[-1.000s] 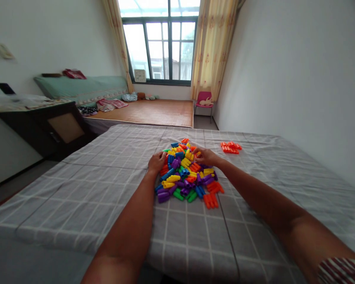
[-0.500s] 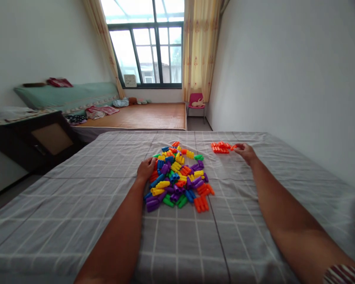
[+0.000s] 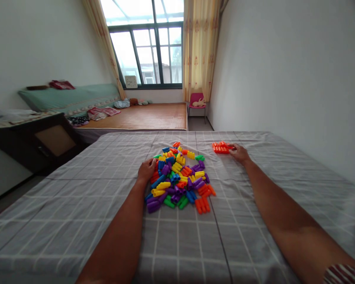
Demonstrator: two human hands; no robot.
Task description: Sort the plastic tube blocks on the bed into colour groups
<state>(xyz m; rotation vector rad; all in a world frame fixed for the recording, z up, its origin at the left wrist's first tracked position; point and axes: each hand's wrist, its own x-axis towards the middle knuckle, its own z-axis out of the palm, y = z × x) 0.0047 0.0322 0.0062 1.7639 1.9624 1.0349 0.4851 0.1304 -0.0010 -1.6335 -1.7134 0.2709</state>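
Note:
A heap of plastic toy building blocks (image 3: 176, 177), made of joined bullet-shaped tubes in orange, yellow, purple, blue and green, lies on a grey checked cloth (image 3: 177, 244). My left hand (image 3: 147, 169) rests against the heap's left edge, fingers curled together; what they grip, if anything, is hidden. To the right of the heap sits a small group of orange blocks (image 3: 220, 148). My right hand (image 3: 239, 153) is at this group's right side, pinching an orange block (image 3: 230, 146) against it. Its fingers partly cover that block.
Beyond the cloth-covered surface stands a bed (image 3: 154, 114) with a brown mat and some clothes (image 3: 103, 113). A dark cabinet (image 3: 53, 138) is at the left. A pink chair (image 3: 197, 98) stands by the curtain, and a white wall (image 3: 290, 79) runs along the right.
My right hand has moved left with the orange block, bringing it up to the orange group. My left hand stays at the heap's edge. The view has shifted slightly.

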